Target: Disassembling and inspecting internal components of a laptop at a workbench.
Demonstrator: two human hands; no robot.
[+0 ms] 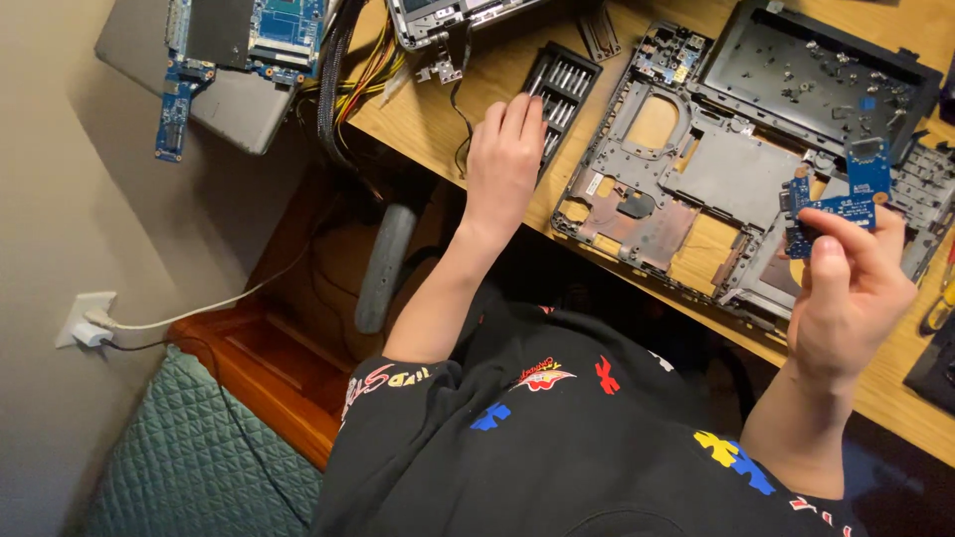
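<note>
Left hand (504,159) — fingers pressed together, reaching onto the black screwdriver-bit case (560,91) on the wooden desk (418,119) | right hand (853,288) — pinching a small blue circuit board (836,199) above the stripped laptop chassis (696,189)

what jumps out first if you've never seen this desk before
The stripped grey laptop frame lying open on the wooden desk draws the eye first. Over its right end, the right hand pinches a small blue circuit board, while the left hand rests its fingertips on a black tray of screwdriver bits. A larger circuit board lies at upper left.
</note>
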